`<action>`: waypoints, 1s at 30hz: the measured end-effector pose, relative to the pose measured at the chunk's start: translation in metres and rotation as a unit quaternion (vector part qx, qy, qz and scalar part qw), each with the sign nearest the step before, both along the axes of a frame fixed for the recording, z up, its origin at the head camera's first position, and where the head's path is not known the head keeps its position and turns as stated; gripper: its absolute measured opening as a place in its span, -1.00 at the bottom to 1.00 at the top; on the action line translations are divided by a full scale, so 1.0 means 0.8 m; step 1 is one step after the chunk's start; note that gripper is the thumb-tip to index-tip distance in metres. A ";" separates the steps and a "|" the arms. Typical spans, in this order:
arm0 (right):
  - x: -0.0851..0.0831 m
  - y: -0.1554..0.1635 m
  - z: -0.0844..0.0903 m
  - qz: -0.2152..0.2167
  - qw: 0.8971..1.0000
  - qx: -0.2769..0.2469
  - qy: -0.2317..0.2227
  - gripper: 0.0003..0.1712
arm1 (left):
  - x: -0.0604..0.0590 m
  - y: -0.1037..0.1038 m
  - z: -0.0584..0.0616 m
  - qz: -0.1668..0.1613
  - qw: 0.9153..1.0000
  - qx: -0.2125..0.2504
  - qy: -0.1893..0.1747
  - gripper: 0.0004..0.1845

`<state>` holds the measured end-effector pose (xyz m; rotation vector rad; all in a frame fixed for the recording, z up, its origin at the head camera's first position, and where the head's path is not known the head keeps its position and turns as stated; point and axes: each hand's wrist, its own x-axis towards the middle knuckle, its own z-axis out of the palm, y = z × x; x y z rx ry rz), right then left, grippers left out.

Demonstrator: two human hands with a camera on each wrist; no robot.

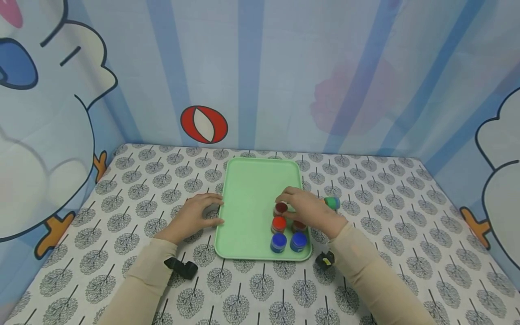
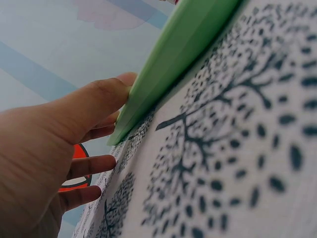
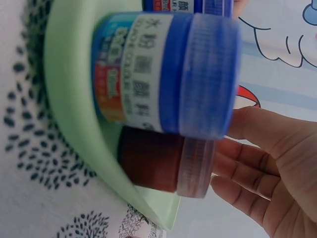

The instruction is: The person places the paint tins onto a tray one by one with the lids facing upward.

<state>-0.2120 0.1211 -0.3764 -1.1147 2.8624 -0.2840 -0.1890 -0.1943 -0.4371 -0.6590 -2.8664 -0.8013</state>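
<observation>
Green plastic makes the tray (image 1: pixel 252 198), and it lies flat on the tree-print cloth (image 1: pixel 386 216). I see five small paint jars standing in its near right corner. Two blue-lidded jars (image 1: pixel 278 242) stand side by side at the front edge. Behind them is a jar with a bright red lid (image 1: pixel 278 223), and beside that a dark red jar (image 1: pixel 299 225), partly hidden under my right hand (image 1: pixel 308 208). The farthest one is another dark red jar (image 1: pixel 280 208). My right fingers curl around it and pinch it at the top. It sits on the tray floor, just behind the bright red one.

My left hand (image 1: pixel 195 215) rests on the cloth at the tray's left edge. Its fingers are loose and a bit apart, and the thumb (image 2: pixel 106 94) touches the tray rim.

One green-lidded jar (image 1: pixel 332 202) stands outside the tray, on the cloth just past my right hand.
</observation>
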 end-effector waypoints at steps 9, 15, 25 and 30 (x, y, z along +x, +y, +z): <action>0.000 0.004 0.004 -0.010 1.000 0.005 -0.002 -0.62 | -0.001 0.000 -0.001 -0.002 1.000 -0.001 -0.003 -0.45; -0.002 0.007 0.006 -0.012 1.000 0.003 -0.001 -0.61 | -0.001 0.000 -0.001 -0.002 1.000 -0.002 -0.003 -0.45; -0.006 0.019 0.010 -0.023 1.000 -0.009 0.013 -0.60 | -0.001 0.001 -0.001 0.000 1.000 -0.006 -0.001 -0.45; -0.007 0.028 0.013 -0.026 0.999 -0.018 0.017 -0.61 | 0.000 0.000 -0.001 0.001 1.000 -0.004 -0.003 -0.45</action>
